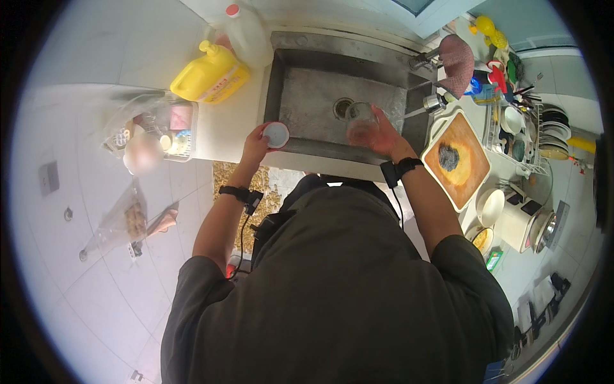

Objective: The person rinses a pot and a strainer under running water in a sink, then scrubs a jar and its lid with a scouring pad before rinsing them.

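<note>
My left hand grips a round white lid with a red rim over the near left corner of the steel sink. Over the basin, my right hand is closed around a clear glass jar, blurred and partly see-through. The jar covers part of the round drain. From the faucet head, at the sink's right edge, a stream of water runs left into the basin. The lid and the jar are apart.
A yellow jug and a clear plastic bottle with a red cap stand left of the sink. A cutting board lies to the right, near a dish rack. A pink cloth hangs over the faucet. A white basket sits far left.
</note>
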The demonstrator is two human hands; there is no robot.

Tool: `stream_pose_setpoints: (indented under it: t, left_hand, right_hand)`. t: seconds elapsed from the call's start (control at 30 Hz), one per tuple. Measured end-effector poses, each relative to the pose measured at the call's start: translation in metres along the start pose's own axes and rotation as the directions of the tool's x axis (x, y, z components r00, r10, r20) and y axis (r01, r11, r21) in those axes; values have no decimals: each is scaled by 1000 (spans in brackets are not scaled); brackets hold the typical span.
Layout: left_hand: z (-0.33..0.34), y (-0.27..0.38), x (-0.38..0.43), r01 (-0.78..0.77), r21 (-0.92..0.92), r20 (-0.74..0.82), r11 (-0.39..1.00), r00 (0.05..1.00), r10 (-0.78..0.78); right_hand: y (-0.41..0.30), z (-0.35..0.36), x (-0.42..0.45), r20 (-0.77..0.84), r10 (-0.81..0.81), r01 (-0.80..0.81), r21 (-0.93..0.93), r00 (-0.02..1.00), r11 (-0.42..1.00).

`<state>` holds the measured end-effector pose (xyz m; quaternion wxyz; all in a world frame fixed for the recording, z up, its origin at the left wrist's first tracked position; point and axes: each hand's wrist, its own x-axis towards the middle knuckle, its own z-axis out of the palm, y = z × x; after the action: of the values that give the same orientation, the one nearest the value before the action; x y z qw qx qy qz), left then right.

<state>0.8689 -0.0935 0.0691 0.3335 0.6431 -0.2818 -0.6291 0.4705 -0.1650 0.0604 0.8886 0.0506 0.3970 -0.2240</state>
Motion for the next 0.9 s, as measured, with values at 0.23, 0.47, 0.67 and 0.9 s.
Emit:
stream_pose_setpoints:
  t: [0.23, 0.47, 0.67, 0.9]
  left_hand:
    - [-44, 6, 8, -352, 399, -73, 847, 908, 412]
    - [-77, 128, -22, -399, 784, -84, 476, 692, 717]
    - [-100, 226, -19, -613, 637, -67, 467, 560, 826]
    - [-118, 252, 14, -512, 684, 11, 520, 720, 694]
  right_hand:
    - [6, 13, 23, -16, -455, 228, -849, 890, 477]
    - [13, 139, 49, 599, -580, 393, -800, 552, -453]
    - [26, 270, 92, 671, -590, 528, -732, 450, -430]
    - [36, 321, 132, 697, -609, 545, -700, 379, -462]
